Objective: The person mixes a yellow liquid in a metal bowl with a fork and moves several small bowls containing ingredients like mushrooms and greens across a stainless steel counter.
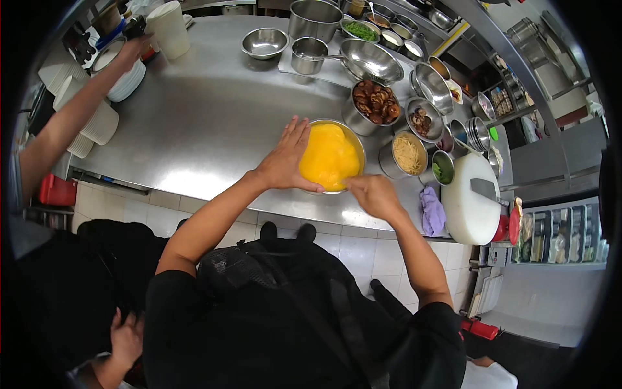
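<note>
A round metal bowl (360,146) filled with a thick yellow mixture (330,155), which looks like beaten egg, stands near the front edge of the steel worktop (194,146). My left hand (287,163) spreads around the bowl's left side, fingers along the wall and thumb at the near rim. At the bowl's near right rim is my right hand (371,193), its fingers curled in at the yellow surface; whatever it may grip is hidden. Beyond the bowl to the right sits a metal pot of brown mushrooms (376,102).
Right of the bowl stand containers of pale shreds (409,154) and green leaves (442,167), a purple cloth (432,211) and a white cutting board (469,209) with a cleaver (482,188). A co-worker's arm (73,116) reaches over stacked bowls (99,121) at left.
</note>
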A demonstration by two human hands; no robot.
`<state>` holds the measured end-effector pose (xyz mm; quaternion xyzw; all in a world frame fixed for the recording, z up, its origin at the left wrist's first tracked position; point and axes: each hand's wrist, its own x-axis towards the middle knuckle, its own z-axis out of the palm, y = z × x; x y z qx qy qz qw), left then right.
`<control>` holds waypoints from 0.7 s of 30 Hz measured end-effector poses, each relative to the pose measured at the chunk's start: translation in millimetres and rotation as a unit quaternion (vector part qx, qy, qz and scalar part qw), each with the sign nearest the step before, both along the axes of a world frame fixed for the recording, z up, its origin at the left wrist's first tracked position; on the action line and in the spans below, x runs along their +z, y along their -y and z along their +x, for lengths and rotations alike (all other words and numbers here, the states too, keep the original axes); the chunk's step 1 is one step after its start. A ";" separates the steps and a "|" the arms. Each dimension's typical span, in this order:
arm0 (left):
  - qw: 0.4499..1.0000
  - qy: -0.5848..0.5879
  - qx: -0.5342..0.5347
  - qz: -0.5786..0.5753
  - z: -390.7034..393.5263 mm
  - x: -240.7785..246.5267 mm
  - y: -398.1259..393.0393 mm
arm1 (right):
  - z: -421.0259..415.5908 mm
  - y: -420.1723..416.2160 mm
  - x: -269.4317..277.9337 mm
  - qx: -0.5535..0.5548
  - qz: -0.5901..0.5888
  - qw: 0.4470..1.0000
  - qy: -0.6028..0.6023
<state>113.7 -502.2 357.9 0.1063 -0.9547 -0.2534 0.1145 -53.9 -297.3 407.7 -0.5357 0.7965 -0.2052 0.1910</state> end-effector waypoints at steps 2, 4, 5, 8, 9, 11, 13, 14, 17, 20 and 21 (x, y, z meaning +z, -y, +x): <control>1.000 -0.001 -0.001 -0.006 0.1 -1.4 0.9 | -0.8 -1.2 -3.7 -0.002 -0.025 1.000 0.004; 1.000 -0.002 0.001 -0.005 0.4 0.1 -0.6 | -15.6 0.6 -3.4 -0.115 -0.066 0.991 -0.024; 1.000 -0.003 0.001 -0.004 0.3 0.7 -1.2 | -12.9 -2.0 -5.4 -0.065 -0.061 0.996 -0.021; 1.000 -0.003 0.000 -0.007 1.1 0.3 0.6 | -1.8 -6.1 -8.8 -0.004 -0.062 0.998 0.030; 1.000 -0.003 0.001 -0.005 1.0 -0.1 0.1 | -6.1 -6.5 -8.6 -0.041 -0.066 0.994 0.071; 1.000 -0.004 0.002 -0.001 0.9 -0.8 -0.9 | -10.9 -2.6 -10.9 -0.124 -0.103 0.986 0.042; 1.000 -0.004 0.000 -0.002 0.4 -1.2 0.3 | 1.2 -3.4 -9.0 -0.007 -0.042 0.999 0.014; 1.000 -0.004 -0.001 -0.003 0.4 -1.6 0.7 | 5.2 -4.0 -8.5 0.051 -0.012 0.999 -0.001; 1.000 -0.009 -0.002 -0.004 0.1 -1.9 0.4 | -12.0 -4.6 -20.5 -0.091 -0.112 0.971 0.191; 1.000 -0.010 -0.001 -0.001 -1.2 -1.0 -0.2 | -3.7 -7.5 -24.6 -0.026 -0.051 0.998 -0.036; 1.000 -0.011 -0.001 -0.003 -0.7 -1.3 0.2 | 5.2 -6.0 -17.3 0.064 -0.060 0.996 0.004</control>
